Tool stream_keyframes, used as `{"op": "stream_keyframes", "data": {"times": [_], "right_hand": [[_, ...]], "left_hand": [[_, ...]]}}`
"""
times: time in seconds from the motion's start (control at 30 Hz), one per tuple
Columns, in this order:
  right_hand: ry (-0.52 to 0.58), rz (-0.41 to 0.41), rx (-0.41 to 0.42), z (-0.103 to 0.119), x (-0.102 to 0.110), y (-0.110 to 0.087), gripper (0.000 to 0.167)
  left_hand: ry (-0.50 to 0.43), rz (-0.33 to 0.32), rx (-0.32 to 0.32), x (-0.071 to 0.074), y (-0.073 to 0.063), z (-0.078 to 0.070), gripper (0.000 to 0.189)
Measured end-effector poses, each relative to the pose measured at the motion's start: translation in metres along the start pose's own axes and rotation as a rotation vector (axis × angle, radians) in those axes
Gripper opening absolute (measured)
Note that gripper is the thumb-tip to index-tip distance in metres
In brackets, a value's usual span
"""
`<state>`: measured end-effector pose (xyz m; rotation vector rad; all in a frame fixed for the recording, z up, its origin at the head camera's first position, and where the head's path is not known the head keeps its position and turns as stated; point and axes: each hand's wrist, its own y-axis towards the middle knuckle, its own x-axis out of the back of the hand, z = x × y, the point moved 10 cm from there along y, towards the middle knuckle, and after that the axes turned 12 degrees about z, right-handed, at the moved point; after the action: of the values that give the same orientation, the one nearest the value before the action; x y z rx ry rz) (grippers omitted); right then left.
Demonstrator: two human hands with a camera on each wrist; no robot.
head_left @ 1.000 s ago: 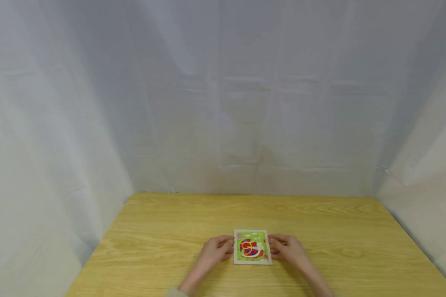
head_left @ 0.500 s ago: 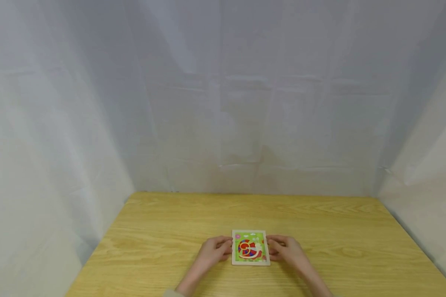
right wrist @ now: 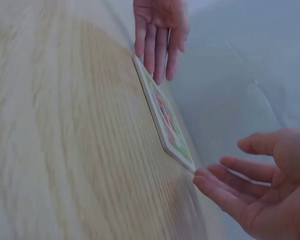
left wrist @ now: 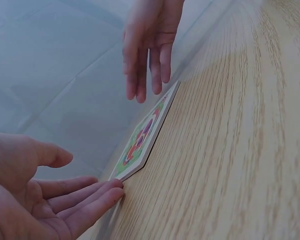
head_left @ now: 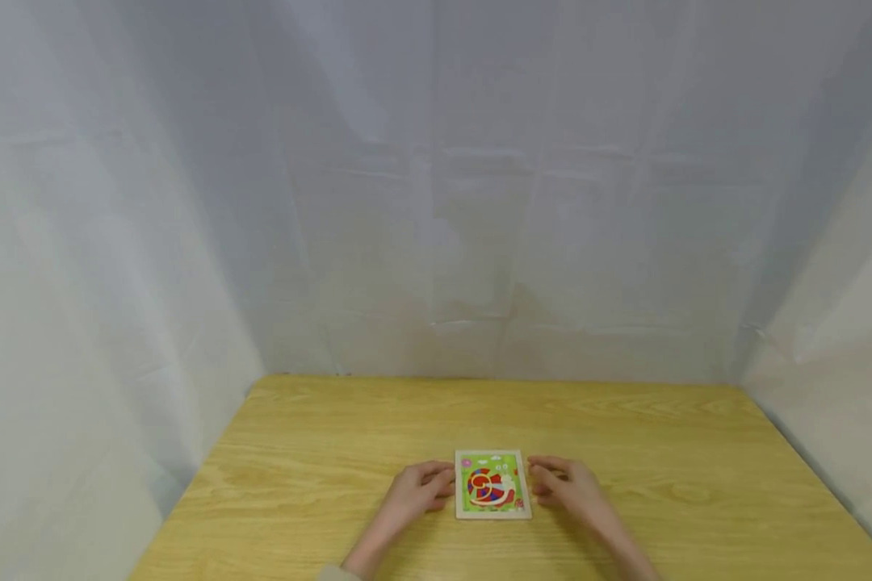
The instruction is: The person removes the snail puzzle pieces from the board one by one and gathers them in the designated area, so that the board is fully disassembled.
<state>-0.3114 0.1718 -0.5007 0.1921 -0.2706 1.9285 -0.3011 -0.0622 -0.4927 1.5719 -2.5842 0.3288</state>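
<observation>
Board [head_left: 492,484], rectangular, on wood-grained table [head_left: 298,452], left hand [head_left: 417,490], right hand [head_left: 567,487] loosely spread alongside

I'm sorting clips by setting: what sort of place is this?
Probably a screened-off tabletop workspace or recording booth: pale, creased sheeting hangs behind and on both sides of a wood-grain table, where a colourful picture board lies.

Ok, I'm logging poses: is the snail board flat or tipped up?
Flat: both wrist views show the snail board lying along the tabletop.
</observation>
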Motion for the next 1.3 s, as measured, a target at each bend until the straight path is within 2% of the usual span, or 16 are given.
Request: {"op": "stream_keyframes", "data": {"times": [0.13, 0.23, 0.4, 0.5, 0.77, 0.93, 1.03, 1.17, 1.3], "right_hand": [[-0.236, 0.050, 0.129, 0.019, 0.002, -0.005, 0.038], [-0.416, 0.110, 0.228, 0.033, -0.006, -0.012, 0.038], [-0.712, 0.189, 0.277, 0.042, -0.024, -0.025, 0.048], [-0.833, 0.228, 0.284, 0.042, -0.034, -0.029, 0.054], [-0.959, 0.357, 0.251, 0.033, -0.053, -0.037, 0.066], [-0.987, 0.390, 0.245, 0.030, -0.057, -0.041, 0.070], [-1.000, 0.387, 0.258, 0.030, -0.059, -0.041, 0.071], [-1.025, 0.386, 0.277, 0.030, -0.061, -0.041, 0.070], [-1.049, 0.404, 0.246, 0.026, -0.063, -0.041, 0.071]], "left_hand": [[0.013, -0.002, -0.004, 0.003, 0.000, 0.000, 0.043], [0.017, 0.004, -0.007, 0.003, 0.000, -0.001, 0.043], [0.016, 0.018, -0.016, 0.002, 0.000, -0.003, 0.043], [0.015, 0.022, -0.021, 0.001, -0.001, -0.003, 0.044], [0.011, 0.014, -0.029, 0.002, -0.001, -0.003, 0.042], [0.018, 0.012, -0.035, 0.003, -0.001, -0.004, 0.043], [0.043, 0.006, -0.066, 0.005, 0.002, -0.008, 0.042], [0.128, -0.016, -0.136, 0.007, 0.010, -0.018, 0.039], [0.197, -0.008, -0.183, 0.004, 0.022, -0.030, 0.038]]}}
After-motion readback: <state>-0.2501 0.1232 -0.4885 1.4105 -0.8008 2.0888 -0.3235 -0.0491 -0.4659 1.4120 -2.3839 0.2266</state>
